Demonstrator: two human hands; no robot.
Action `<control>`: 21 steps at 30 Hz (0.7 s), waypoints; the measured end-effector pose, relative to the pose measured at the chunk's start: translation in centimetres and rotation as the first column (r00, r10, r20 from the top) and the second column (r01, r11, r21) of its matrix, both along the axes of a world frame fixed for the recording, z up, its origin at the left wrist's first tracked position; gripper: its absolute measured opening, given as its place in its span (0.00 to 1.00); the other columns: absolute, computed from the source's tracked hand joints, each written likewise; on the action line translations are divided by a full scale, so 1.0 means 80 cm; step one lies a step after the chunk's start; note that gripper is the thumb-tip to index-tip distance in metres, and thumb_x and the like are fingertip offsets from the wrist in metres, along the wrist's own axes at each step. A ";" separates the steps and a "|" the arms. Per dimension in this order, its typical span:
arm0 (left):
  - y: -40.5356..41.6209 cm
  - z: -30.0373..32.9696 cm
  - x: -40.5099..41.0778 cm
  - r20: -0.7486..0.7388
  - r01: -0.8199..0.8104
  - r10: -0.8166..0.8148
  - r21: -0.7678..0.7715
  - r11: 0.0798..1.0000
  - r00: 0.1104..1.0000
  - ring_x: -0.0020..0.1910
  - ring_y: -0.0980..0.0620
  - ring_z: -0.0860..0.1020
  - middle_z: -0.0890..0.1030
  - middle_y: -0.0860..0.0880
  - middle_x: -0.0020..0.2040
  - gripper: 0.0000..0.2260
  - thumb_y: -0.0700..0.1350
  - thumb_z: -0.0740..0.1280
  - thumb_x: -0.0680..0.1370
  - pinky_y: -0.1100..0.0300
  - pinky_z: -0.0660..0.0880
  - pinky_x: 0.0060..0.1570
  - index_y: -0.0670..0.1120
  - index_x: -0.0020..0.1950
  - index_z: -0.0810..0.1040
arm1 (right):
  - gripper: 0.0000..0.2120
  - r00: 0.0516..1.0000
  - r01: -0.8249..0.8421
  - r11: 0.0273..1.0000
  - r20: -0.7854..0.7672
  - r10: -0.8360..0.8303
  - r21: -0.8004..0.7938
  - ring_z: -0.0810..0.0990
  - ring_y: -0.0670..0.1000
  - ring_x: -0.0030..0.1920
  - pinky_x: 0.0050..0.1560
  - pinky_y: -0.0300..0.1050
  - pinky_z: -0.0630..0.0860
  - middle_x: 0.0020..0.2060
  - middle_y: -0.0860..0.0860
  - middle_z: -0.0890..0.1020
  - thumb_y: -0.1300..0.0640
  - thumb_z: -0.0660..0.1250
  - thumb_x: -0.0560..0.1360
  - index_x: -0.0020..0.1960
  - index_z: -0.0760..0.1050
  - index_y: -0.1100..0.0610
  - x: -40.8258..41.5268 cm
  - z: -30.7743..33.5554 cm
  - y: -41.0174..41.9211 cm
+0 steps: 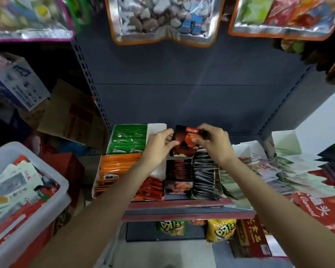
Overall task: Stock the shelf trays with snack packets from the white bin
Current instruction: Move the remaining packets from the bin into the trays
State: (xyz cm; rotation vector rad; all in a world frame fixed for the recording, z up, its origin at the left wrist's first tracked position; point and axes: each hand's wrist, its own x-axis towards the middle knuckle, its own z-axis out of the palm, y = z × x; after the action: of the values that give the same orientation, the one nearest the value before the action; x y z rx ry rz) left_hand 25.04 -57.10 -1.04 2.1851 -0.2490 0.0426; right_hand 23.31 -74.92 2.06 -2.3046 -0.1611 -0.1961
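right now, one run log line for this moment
step: stocking | left hand + right hand: both pinch dark red packet | position: above dark red tray | white bin: left

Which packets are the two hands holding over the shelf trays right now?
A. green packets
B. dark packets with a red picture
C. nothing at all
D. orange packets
B: the left hand and the right hand both pinch a small stack of dark packets with a red picture, held above the tray of matching dark packets; the green packets and orange packets lie untouched in their own trays.
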 end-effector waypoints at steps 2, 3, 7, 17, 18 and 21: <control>0.003 -0.006 0.000 -0.006 0.003 -0.003 0.012 1.000 1.000 0.45 0.50 0.82 0.83 0.43 0.45 0.04 0.39 0.70 0.74 0.62 0.77 0.48 0.40 0.46 0.78 | 0.06 0.998 -0.057 0.996 -0.022 0.055 -0.074 0.78 0.50 0.38 0.37 0.31 0.69 0.38 0.50 0.81 0.60 0.72 0.72 0.47 0.78 0.59 0.001 -0.001 0.000; 0.005 -0.008 -0.001 -0.013 0.001 -0.001 0.019 1.000 1.000 0.45 0.50 0.82 0.83 0.43 0.45 0.03 0.38 0.70 0.74 0.63 0.76 0.48 0.40 0.46 0.79 | 0.06 0.995 -0.092 0.990 -0.045 0.088 -0.107 0.78 0.52 0.39 0.38 0.34 0.69 0.39 0.52 0.81 0.60 0.71 0.73 0.48 0.78 0.61 0.002 -0.003 0.002; 0.017 -0.015 -0.002 -0.075 0.021 -0.015 0.081 0.996 0.997 0.45 0.52 0.81 0.84 0.44 0.47 0.07 0.37 0.71 0.74 0.65 0.75 0.48 0.40 0.51 0.82 | 0.06 0.978 -0.188 0.963 -0.130 0.165 -0.194 0.80 0.55 0.43 0.46 0.48 0.75 0.42 0.55 0.83 0.59 0.65 0.76 0.51 0.79 0.59 0.005 -0.011 0.014; 0.019 -0.020 -0.008 -0.063 0.095 -0.079 0.311 0.946 0.995 0.38 0.51 0.76 0.82 0.46 0.42 0.05 0.40 0.68 0.77 0.60 0.71 0.39 0.43 0.50 0.82 | 0.09 0.967 -0.221 0.909 -0.199 0.158 -0.353 0.79 0.55 0.51 0.49 0.44 0.74 0.49 0.55 0.82 0.63 0.64 0.76 0.54 0.80 0.57 0.003 -0.038 0.024; 0.018 -0.023 -0.007 -0.084 0.104 -0.081 0.336 0.936 0.993 0.38 0.50 0.76 0.82 0.46 0.43 0.06 0.40 0.67 0.77 0.60 0.70 0.40 0.43 0.52 0.82 | 0.09 0.972 -0.207 0.903 -0.187 0.144 -0.377 0.78 0.56 0.51 0.49 0.49 0.75 0.49 0.55 0.82 0.63 0.63 0.76 0.52 0.80 0.56 0.002 -0.039 0.025; 0.016 -0.032 -0.005 -0.146 0.129 -0.078 0.376 0.918 0.986 0.44 0.49 0.79 0.83 0.46 0.48 0.08 0.42 0.67 0.77 0.57 0.76 0.47 0.45 0.54 0.82 | 0.10 0.967 -0.216 0.851 -0.223 0.120 -0.479 0.77 0.57 0.52 0.47 0.49 0.76 0.49 0.55 0.82 0.62 0.62 0.76 0.51 0.80 0.55 0.002 -0.043 0.025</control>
State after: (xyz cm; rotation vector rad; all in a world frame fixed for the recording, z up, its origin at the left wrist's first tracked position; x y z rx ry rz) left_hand 24.66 -55.83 -3.60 2.5500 -0.3212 -0.2252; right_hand 23.47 -72.88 -1.34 -2.7925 -0.3536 0.1772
